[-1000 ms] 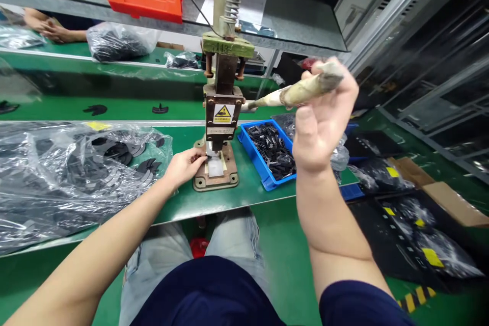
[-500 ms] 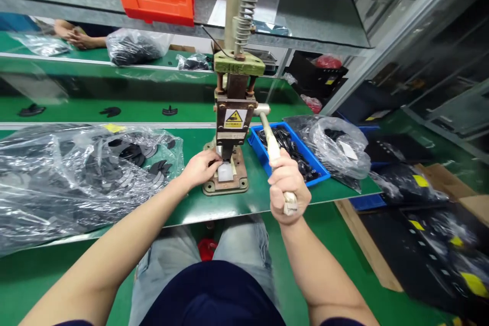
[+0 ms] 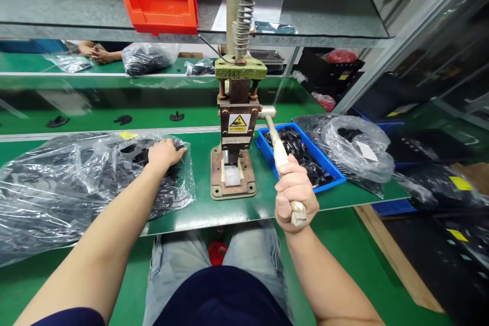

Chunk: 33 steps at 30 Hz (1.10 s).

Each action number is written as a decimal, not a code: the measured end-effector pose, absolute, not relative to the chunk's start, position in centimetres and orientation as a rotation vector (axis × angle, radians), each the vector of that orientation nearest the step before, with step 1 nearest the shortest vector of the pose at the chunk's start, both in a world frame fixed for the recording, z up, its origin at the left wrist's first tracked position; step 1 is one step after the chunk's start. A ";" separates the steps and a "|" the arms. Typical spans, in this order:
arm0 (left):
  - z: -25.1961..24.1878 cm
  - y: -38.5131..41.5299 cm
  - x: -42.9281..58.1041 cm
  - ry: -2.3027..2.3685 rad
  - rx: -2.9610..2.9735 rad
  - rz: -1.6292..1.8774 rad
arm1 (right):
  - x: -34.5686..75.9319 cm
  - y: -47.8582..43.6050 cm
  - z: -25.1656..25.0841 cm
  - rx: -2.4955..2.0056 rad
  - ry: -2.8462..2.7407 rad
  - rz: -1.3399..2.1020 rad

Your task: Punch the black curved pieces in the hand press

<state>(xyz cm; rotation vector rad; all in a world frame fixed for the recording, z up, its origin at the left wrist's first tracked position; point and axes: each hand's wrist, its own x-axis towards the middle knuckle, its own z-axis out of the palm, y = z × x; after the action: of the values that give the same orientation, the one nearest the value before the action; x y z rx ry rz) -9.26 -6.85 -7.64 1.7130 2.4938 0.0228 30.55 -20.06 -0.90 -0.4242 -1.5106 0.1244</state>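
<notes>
My right hand [image 3: 296, 193] is wrapped round the pale, taped lever handle [image 3: 278, 145] of a hand press [image 3: 237, 122]. The handle slants down toward me from the press's right side. My left hand [image 3: 163, 155] lies over the mouth of a clear plastic bag [image 3: 84, 188] full of flat black curved pieces [image 3: 173, 173]. Its thumb sticks out to the right, apart from the hand, and its fingertips are partly hidden among the pieces. Under the ram, on the press base [image 3: 217, 191], sits a small pale block [image 3: 232, 175].
A blue tray [image 3: 336, 181] of small black parts stands right of the press, beside another plastic bag [image 3: 353, 142]. Several black pieces lie on the green strip behind. Above hangs a shelf with a red bin [image 3: 166, 23]. Another person's hands [image 3: 100, 54] rest across the bench.
My left hand has moved left from the press base to the bag of black pieces. My right hand keeps its hold on the lever handle. The view has shifted slightly.
</notes>
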 end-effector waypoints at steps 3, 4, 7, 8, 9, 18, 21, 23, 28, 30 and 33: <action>-8.2 -6.2 -8.4 2.472 1.696 0.054 | 30.7 -20.1 -0.9 -0.423 -1.511 0.120; -8.4 -6.0 -8.1 2.462 1.669 0.079 | 30.7 -20.1 -0.9 -0.424 -1.517 0.121; -8.8 -5.8 -7.8 2.429 1.555 0.181 | 30.8 -20.2 -0.9 -0.431 -1.539 0.129; -8.8 -5.9 -7.8 2.414 1.527 0.214 | 30.9 -20.3 -0.9 -0.431 -1.542 0.133; -8.7 -6.2 -7.9 2.398 1.506 0.246 | 30.9 -20.3 -0.9 -0.433 -1.541 0.137; -7.6 -13.4 -7.0 2.074 2.113 0.277 | 30.5 -20.3 -0.9 -0.423 -1.507 0.148; -8.0 -15.3 -6.0 1.855 2.358 0.096 | 30.5 -20.3 -0.9 -0.421 -1.501 0.152; -8.1 -15.5 -5.7 1.740 2.372 0.050 | 30.6 -20.3 -0.8 -0.421 -1.513 0.153; -7.7 -13.9 -6.6 1.874 2.307 0.151 | 30.6 -20.4 -0.8 -0.433 -1.523 0.153; -7.8 -13.2 -6.8 1.901 2.265 0.125 | 30.6 -20.4 -0.8 -0.448 -1.517 0.147; -8.6 -12.5 -6.6 1.848 2.254 0.038 | 30.5 -20.4 -0.9 -0.466 -1.514 0.136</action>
<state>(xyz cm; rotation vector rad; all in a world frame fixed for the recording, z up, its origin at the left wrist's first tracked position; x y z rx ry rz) -6.59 -12.54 -8.57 2.2543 1.8479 0.0382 30.53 -20.40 -0.85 -0.4659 -1.5138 0.1360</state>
